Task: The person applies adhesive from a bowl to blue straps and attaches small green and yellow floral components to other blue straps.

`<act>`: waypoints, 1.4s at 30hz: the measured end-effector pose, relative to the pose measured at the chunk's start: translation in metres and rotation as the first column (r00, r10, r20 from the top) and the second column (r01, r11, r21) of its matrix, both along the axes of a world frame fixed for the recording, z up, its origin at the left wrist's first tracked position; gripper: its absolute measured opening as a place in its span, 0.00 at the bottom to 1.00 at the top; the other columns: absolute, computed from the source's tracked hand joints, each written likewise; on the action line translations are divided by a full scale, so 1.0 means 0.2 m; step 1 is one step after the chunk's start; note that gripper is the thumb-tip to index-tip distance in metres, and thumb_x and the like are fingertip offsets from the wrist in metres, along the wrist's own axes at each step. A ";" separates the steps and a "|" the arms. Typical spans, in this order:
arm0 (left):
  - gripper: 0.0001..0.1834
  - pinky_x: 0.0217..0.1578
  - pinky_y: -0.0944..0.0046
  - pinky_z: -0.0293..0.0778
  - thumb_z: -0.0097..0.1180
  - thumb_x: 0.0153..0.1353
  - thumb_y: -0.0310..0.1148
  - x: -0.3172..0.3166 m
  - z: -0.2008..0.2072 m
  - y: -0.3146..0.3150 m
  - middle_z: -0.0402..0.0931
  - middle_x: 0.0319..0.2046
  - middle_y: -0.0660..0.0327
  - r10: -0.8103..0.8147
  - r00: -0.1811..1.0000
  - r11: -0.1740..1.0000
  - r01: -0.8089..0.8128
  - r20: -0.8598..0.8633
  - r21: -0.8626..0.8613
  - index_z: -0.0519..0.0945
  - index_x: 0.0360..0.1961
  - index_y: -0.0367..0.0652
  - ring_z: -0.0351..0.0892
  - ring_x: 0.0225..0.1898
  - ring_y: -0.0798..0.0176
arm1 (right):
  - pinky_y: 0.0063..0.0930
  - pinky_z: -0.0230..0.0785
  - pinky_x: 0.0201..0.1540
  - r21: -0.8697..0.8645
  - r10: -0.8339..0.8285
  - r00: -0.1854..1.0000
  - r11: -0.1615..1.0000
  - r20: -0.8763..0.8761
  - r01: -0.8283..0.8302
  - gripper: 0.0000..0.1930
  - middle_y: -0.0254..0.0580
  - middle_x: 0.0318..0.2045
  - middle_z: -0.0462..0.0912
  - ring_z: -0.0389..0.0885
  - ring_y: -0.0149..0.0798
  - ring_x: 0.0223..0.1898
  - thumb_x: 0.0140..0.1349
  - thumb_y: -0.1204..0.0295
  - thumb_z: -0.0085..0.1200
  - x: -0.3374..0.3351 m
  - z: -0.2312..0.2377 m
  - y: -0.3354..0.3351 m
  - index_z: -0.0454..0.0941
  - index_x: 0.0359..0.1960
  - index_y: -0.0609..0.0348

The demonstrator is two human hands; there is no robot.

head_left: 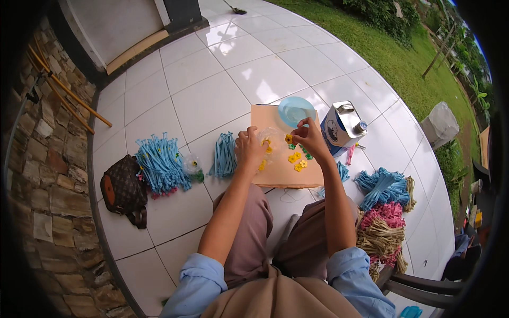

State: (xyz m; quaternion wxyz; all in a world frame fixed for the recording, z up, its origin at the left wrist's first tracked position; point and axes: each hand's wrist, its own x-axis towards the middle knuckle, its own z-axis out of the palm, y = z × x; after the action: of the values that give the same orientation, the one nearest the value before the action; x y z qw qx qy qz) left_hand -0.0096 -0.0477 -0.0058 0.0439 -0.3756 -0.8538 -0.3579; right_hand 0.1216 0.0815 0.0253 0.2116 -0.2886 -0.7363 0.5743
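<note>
My left hand (248, 151) is closed on a crumpled clear plastic bag (271, 139) with yellow flower pieces showing in it. Between the fingertips of my right hand (312, 139) is a small yellow flower piece (289, 139), held just right of the bag. Below that hand, several yellow flower pieces (298, 163) and some green pieces (308, 156) lie loose on a tan board (281, 179). A light blue plate (296, 110) rests on the board's far edge.
Right of the board stands a blue and white metal can (339, 130). Bundles of blue strands (161, 164) lie left beside a brown bag (124, 185). More blue (383, 186), pink and beige bundles (379, 238) are at the right, near a dark wooden chair part (419, 286).
</note>
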 end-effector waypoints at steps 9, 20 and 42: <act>0.12 0.30 0.66 0.77 0.63 0.50 0.29 0.10 0.17 0.07 0.77 0.26 0.59 -0.431 0.837 0.869 0.285 0.337 0.403 0.73 0.33 0.39 0.80 0.27 0.64 | 0.22 0.71 0.34 -0.116 0.051 0.953 0.989 -0.299 -0.089 0.18 0.46 0.29 0.78 0.78 0.32 0.29 0.51 0.85 0.54 -0.03 0.01 -0.02 0.58 0.38 0.59; 0.05 0.32 0.68 0.77 0.59 0.51 0.24 -0.05 0.13 0.01 0.81 0.29 0.57 -0.308 0.866 0.929 0.185 0.393 0.321 0.79 0.30 0.37 0.81 0.30 0.63 | 0.27 0.71 0.30 0.004 -0.037 0.989 0.999 -0.144 0.038 0.17 0.48 0.23 0.79 0.81 0.37 0.28 0.49 0.86 0.54 0.00 -0.04 0.03 0.60 0.37 0.60; 0.34 0.51 0.50 0.65 0.54 0.53 0.31 -0.13 0.04 -0.12 0.64 0.49 0.35 -0.137 0.841 0.978 0.200 0.523 -0.066 0.53 0.60 0.42 0.66 0.52 0.37 | 0.30 0.79 0.28 0.039 -0.001 0.991 0.999 0.136 -0.004 0.29 0.63 0.51 0.68 0.80 0.43 0.37 0.59 0.75 0.50 -0.29 -0.06 -0.23 0.49 0.59 0.61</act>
State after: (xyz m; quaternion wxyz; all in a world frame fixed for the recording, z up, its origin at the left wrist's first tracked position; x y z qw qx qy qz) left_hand -0.0365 -0.0707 0.0028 -0.2403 -0.3415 -0.8175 -0.3968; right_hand 0.0629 0.0354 0.0130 0.1660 -0.3224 -0.7604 0.5388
